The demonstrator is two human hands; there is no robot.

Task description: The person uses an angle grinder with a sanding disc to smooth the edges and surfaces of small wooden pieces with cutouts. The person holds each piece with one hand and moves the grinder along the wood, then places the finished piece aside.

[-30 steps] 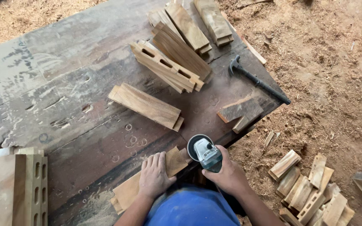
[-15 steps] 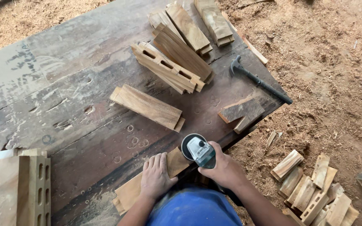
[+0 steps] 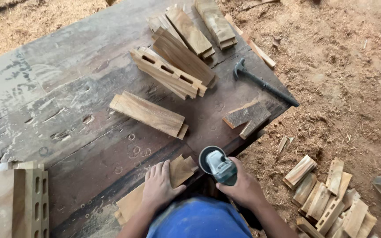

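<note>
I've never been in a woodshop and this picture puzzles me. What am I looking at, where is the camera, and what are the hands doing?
The camera sits on a person's head and looks straight down, so you see their own two hands and a bit of blue clothing at the bottom edge.

The left hand presses flat on a wood piece lying at the near edge of a worn workbench. The right hand holds a small grinder, a handheld power tool with a round guard, right beside that piece.

On the bench lie more cut wood blocks: a single block in the middle, a stack with slots behind it, and a notched block to the right. A hammer lies near the far right corner. On the sawdust-covered ground at right sits a pile of offcuts.
</note>
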